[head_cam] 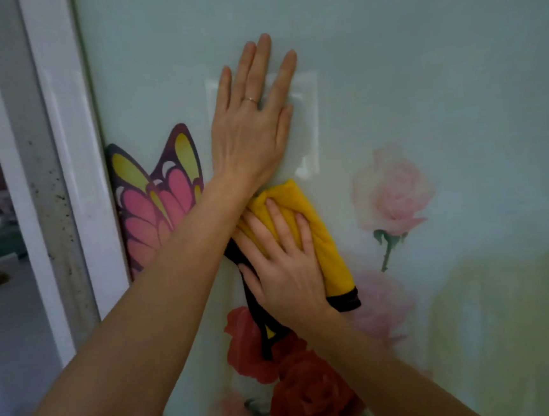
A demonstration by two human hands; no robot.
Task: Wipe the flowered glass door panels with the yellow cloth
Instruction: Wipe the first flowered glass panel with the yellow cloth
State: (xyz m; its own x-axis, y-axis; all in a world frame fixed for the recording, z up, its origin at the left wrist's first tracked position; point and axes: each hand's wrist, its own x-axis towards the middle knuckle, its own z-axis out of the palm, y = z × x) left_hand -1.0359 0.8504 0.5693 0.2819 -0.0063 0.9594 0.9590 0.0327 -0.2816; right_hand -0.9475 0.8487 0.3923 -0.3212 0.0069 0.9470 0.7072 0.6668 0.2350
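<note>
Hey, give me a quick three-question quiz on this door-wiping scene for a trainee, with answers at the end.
1. True or false: the left hand lies flat on the glass door panel, above the yellow cloth.
2. The butterfly sticker sits: A) beside the white frame, left of both hands; B) at the panel's top right; C) above the left hand.
3. Fill in: the right hand presses the cloth, whose edging is ____.
Key: 1 true; 2 A; 3 black.
</note>
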